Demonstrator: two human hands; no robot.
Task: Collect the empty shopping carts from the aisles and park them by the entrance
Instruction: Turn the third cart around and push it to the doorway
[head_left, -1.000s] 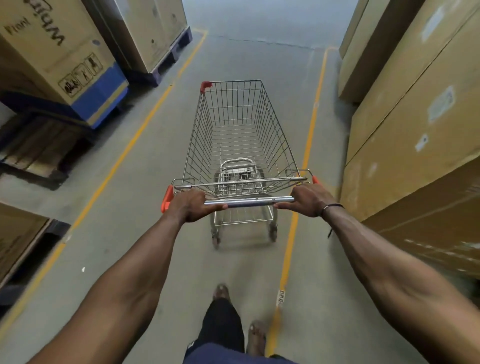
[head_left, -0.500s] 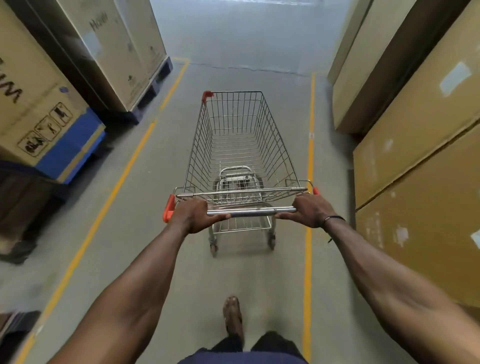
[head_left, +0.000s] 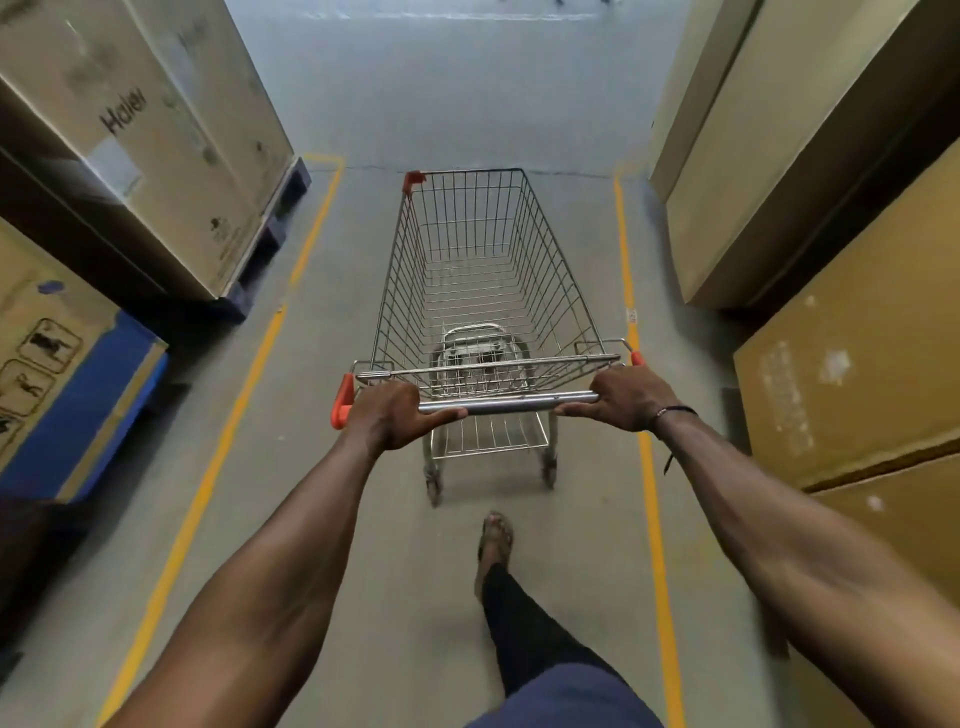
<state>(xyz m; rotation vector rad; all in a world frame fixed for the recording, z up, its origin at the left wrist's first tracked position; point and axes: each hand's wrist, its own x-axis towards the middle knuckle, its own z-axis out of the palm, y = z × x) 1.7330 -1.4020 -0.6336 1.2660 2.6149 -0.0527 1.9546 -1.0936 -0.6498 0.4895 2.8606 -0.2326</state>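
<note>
An empty wire shopping cart (head_left: 483, 270) with orange corner caps stands straight ahead of me in the aisle, its basket pointing away. My left hand (head_left: 392, 415) is closed around the left end of the steel handle bar (head_left: 511, 404). My right hand (head_left: 626, 397) grips the bar's right end; a thin dark band sits on that wrist. The folded child seat lies at the basket's near end. My right foot in a sandal (head_left: 496, 535) is stepping forward behind the cart's rear wheels.
Tall cardboard appliance boxes (head_left: 150, 130) on blue pallets line the left side; large brown cartons (head_left: 852, 332) line the right. Yellow floor lines (head_left: 234, 415) mark both edges of the aisle lane. Beyond the cart, the concrete floor (head_left: 447, 93) widens into a cross aisle.
The cart and I have rolled forward down the aisle; the boxes on both sides have slid back past me and the cross aisle is closer. Both hands keep the same grip.
</note>
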